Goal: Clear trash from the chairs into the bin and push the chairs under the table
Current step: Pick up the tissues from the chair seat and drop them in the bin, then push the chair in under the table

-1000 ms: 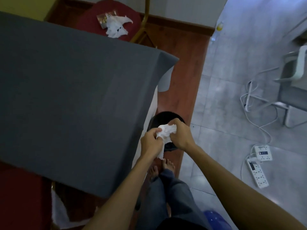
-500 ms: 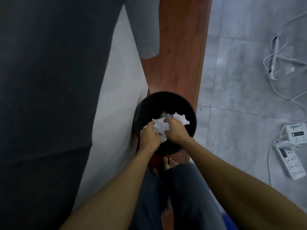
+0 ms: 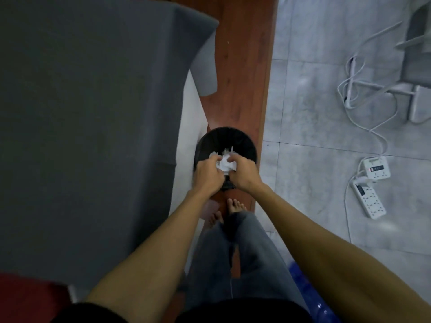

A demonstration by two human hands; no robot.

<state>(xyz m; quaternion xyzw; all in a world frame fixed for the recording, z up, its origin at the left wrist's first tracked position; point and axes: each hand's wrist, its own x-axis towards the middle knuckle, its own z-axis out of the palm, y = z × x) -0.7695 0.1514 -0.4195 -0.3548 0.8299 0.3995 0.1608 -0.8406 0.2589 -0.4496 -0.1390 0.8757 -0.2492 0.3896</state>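
Note:
A round black bin (image 3: 229, 138) stands on the wooden floor strip beside the table. Over its near rim, my left hand (image 3: 208, 173) and my right hand (image 3: 243, 174) both grip a wad of crumpled white tissue (image 3: 225, 162). The tissue sits between my fingers, just above the bin's opening. The table, covered in a grey cloth (image 3: 93, 113), fills the left of the view. A dark red chair seat (image 3: 28, 297) shows at the bottom left corner, partly under the cloth.
Two white power strips (image 3: 373, 183) with trailing white cables (image 3: 363, 94) lie on the grey tiles at right. A grey chair frame (image 3: 417, 66) stands at the far right. A blue plastic object (image 3: 310, 294) lies by my right leg. My bare feet (image 3: 229, 208) stand behind the bin.
My hands lowered the tissue from above the bin down to its opening, and they stay closed on it. The view dipped to the bin, then lifted again; the far red chair is out of view.

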